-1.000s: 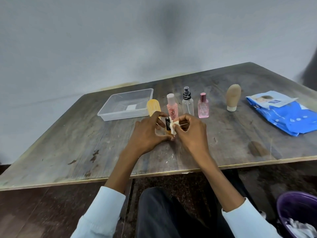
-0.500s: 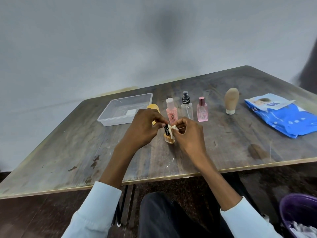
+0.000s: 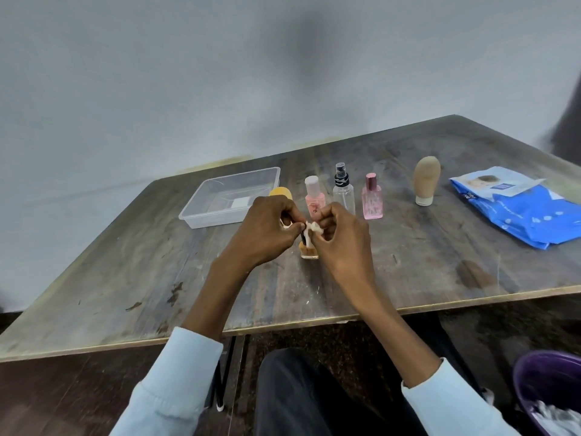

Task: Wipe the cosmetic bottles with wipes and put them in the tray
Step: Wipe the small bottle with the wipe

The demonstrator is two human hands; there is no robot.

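A small amber bottle (image 3: 308, 251) with a black cap stands on the table in front of me. My left hand (image 3: 267, 229) pinches its cap from the left. My right hand (image 3: 341, 237) pinches a crumpled white wipe (image 3: 313, 228) against the cap's right side. Behind my hands stand a yellow tube (image 3: 280, 192), a pink bottle (image 3: 314, 198), a clear spray bottle (image 3: 343, 191) and a pink perfume bottle (image 3: 372, 198). A beige tube (image 3: 426, 180) stands further right. The clear plastic tray (image 3: 207, 214) sits at the back left with only a white label in it.
A blue pack of wipes (image 3: 522, 212) lies at the right edge of the wooden table (image 3: 157, 262). A purple bin (image 3: 547, 388) with used wipes stands on the floor at the lower right. My knees are under the table's front edge.
My left hand has shifted from the bottle's body up to its cap, and the wipe has moved up along the bottle to the cap.
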